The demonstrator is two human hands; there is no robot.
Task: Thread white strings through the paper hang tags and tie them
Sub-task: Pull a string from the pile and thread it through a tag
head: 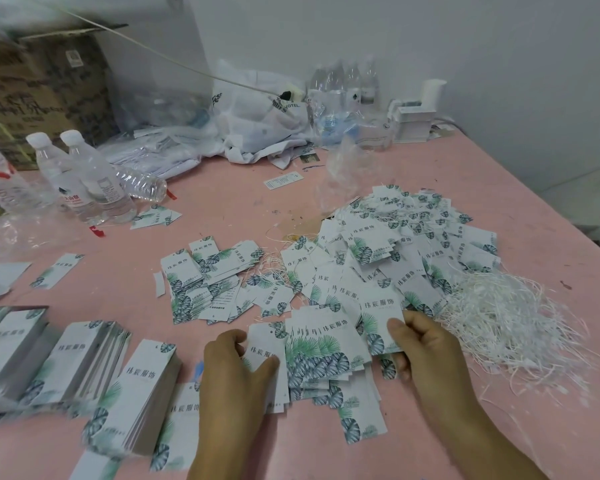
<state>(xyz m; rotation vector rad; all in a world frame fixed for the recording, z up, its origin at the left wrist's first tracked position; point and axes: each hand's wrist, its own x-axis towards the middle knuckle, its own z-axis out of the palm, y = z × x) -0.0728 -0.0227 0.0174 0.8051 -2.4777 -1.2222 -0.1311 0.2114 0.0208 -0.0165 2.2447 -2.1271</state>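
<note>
White paper hang tags printed with green leaves cover the pink table (222, 209). A fanned bunch of tags (321, 355) lies at the front centre between my hands. My left hand (234, 372) grips its left side, thumb on top of a tag. My right hand (426, 344) holds its right side, with the thumb pressed on a tag. A large heap of tags with strings (395, 251) lies behind the bunch. To the right of my right hand spreads a tangle of loose white strings (510, 317).
Neat stacks of tags (142, 386) stand at the front left, with a smaller loose pile (201, 282) mid-table. Water bottles (84, 178) stand at the left, a cardboard box (42, 84) and plastic bags (257, 116) at the back. The table's right edge runs diagonally.
</note>
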